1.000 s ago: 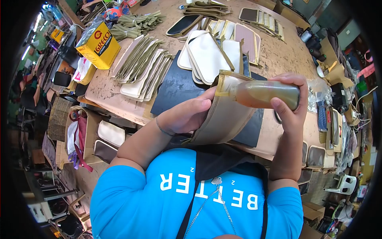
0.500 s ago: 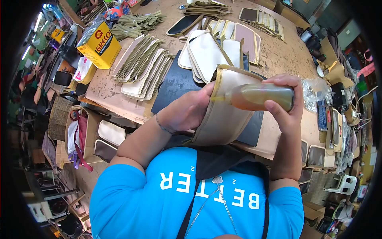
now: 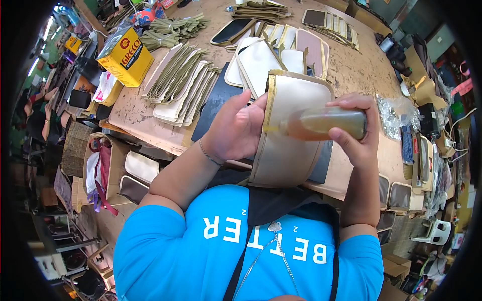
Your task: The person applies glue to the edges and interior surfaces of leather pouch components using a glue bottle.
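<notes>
A cream panel with olive edging [image 3: 293, 93] stands tilted and slightly curved in front of my chest. At its left edge is my left hand [image 3: 236, 128], palm showing and thumb raised off it, the other fingers partly hidden behind the panel and supporting it. My right hand [image 3: 364, 130] is wrapped round a clear bottle of amber liquid [image 3: 326, 124], held sideways over the panel. The bottle's narrow tip points left, near the edging beside my left fingers, and is blurred.
Stacks of cream panels with olive strips [image 3: 183, 95] lie on the worktable [image 3: 135, 108], near a yellow GRECO can [image 3: 128, 57]. Behind the held panel are loose white panels [image 3: 256, 62] and a dark sheet [image 3: 208, 108]. Clear plastic [image 3: 399, 115] and thread spools [image 3: 386, 45] are at right.
The panel has turned to face up more squarely, its top edge shifting up and right. My left thumb has come away from it. The bottle has moved slightly left.
</notes>
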`<move>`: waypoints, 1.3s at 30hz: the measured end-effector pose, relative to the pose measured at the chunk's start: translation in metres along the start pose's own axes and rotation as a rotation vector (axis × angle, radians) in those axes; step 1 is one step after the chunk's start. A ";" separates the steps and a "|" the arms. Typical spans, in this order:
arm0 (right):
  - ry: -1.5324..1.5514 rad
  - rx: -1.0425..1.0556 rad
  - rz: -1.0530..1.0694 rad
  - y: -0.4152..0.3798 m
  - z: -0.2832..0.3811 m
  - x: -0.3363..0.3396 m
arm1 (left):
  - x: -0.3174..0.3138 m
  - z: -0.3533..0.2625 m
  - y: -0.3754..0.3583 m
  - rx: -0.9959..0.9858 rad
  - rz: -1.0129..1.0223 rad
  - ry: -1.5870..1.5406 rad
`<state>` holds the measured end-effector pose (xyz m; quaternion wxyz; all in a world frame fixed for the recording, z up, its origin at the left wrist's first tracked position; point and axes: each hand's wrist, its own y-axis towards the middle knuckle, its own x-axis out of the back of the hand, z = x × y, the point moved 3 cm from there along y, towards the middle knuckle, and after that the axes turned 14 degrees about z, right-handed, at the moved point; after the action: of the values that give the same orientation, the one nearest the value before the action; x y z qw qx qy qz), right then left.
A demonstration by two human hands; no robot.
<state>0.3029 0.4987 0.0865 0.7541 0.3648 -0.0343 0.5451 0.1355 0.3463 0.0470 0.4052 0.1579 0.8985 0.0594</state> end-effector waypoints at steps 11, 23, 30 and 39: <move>0.039 -0.001 -0.014 0.001 -0.003 -0.005 | 0.007 0.000 0.001 -0.088 0.092 -0.187; 0.055 -0.021 0.034 -0.004 -0.004 -0.010 | 0.010 -0.006 0.008 -0.151 0.111 -0.188; 0.044 0.019 0.112 -0.003 -0.003 -0.013 | 0.013 -0.011 0.011 -0.167 0.062 -0.161; -0.003 0.061 0.019 -0.004 0.000 -0.015 | 0.013 -0.014 0.010 -0.207 0.079 -0.191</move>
<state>0.3000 0.4863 0.0771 0.7372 0.3881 -0.0224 0.5526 0.1199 0.3604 0.0494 0.5003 0.1554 0.8381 0.1523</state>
